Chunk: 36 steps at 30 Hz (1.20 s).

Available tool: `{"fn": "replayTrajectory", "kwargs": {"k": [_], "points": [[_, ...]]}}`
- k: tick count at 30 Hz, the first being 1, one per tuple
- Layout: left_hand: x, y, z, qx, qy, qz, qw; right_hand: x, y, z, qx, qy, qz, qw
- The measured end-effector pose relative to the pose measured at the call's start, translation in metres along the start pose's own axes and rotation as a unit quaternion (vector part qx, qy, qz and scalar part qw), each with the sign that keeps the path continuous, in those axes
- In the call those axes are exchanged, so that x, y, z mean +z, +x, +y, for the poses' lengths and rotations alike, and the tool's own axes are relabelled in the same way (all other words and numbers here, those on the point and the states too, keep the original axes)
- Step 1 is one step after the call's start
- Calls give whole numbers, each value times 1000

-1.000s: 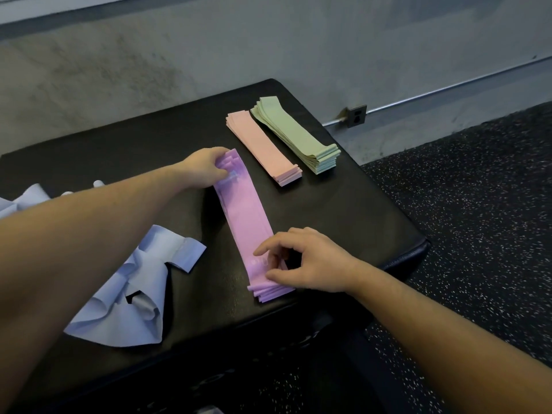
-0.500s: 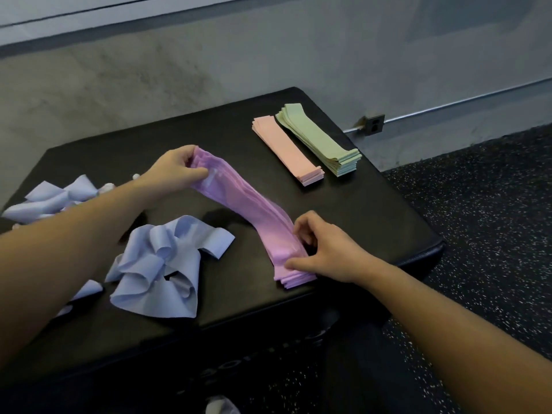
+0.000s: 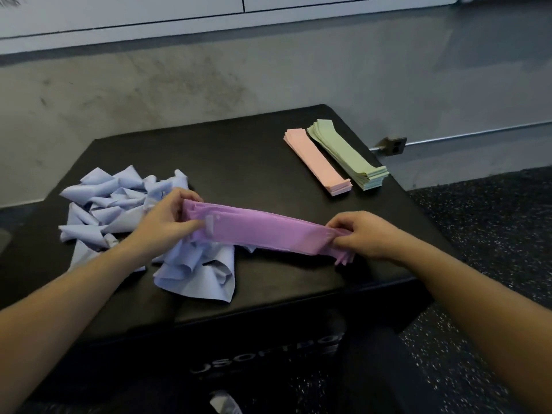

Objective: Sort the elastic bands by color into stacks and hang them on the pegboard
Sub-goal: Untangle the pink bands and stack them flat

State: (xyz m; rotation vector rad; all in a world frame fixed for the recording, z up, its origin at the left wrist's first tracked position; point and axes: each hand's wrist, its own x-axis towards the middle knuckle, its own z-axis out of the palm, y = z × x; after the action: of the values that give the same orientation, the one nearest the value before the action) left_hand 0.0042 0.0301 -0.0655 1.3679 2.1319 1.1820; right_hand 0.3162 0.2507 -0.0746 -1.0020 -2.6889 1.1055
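One head-worn camera looks forward and down, close over the black box (image 3: 268, 150), toward the wall.

The padded box (image 3: 245, 150) is standing on the floor (image 3: 493, 228) before the wall (image 3: 209, 85), and a loose heap of bands (image 3: 119, 210) is lying on its left part. Two flat stacks are lying side by side at its far right corner, the thinner stack (image 3: 317, 161) to the left of the thicker stack (image 3: 349, 158), just beside it. Nearer the front edge, the left hand (image 3: 167, 222) and the right hand (image 3: 364, 234) are holding a bundle of bands (image 3: 263, 231) between them, its left end above the heap
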Motion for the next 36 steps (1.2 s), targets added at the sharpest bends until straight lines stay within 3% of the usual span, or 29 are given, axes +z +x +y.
{"fn": "replayTrajectory", "kwargs": {"k": [3, 10, 13, 18, 23, 27, 36], "points": [[8, -9, 12, 88, 80, -12, 993, -13, -5, 1, -31, -20, 24, 999], [39, -19, 17, 174, 98, -12, 980, -38, -20, 33, -20, -139, 13, 990], [57, -26, 8, 181, 96, 6, 979, -30, -25, 48, -20, -174, 34, 984], [61, -35, 5, 111, 77, -20, 991, -9, -34, 64, -99, -258, 103, 955], [67, -32, 7, 191, 171, -64, 965, -11, -35, 71, -138, -285, 122, 941], [79, -16, 26, 196, 169, -9, 966, -26, -32, 85, -125, -224, 191, 947], [119, -11, 23, 140, 149, -28, 978, -38, -42, 110, -76, -283, 144, 945]]}}
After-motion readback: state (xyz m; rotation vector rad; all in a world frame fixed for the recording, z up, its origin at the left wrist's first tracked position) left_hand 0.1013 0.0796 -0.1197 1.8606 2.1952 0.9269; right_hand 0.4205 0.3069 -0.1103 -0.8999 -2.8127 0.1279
